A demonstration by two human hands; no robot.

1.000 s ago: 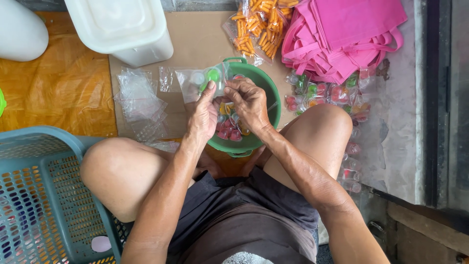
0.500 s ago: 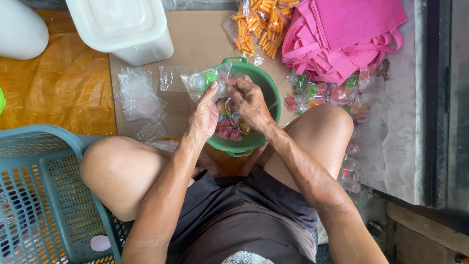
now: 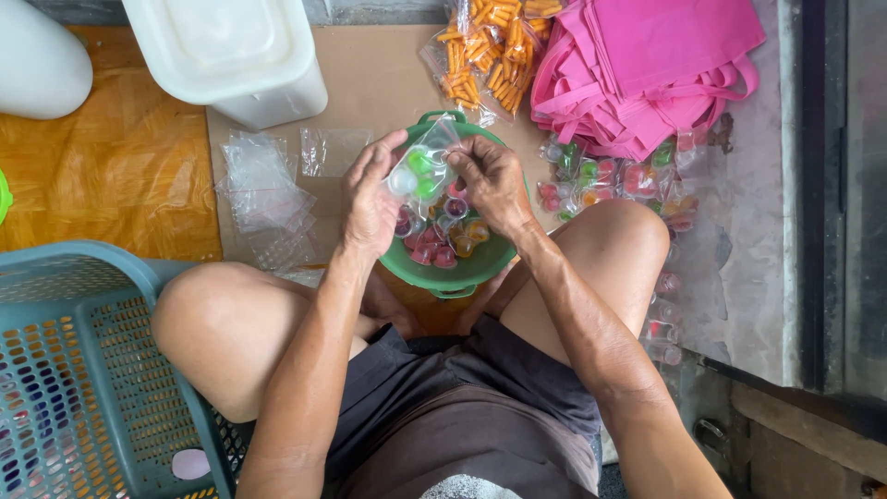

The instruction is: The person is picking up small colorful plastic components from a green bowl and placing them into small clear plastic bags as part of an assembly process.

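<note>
Both hands hold a small clear plastic bag with a few green and white jelly cups inside, raised over a green bowl. My left hand grips the bag's left side. My right hand pinches its upper right edge. The bowl sits on the floor between my knees and holds several red, orange and purple jelly cups.
A stack of empty clear bags lies left of the bowl. Filled bags of jelly cups lie to the right beside folded pink cloth bags. Bags of orange snacks, a white tub and a teal basket surround me.
The bag has risen higher above the bowl, and my right hand has moved from down in the bowl up to the bag's top edge.
</note>
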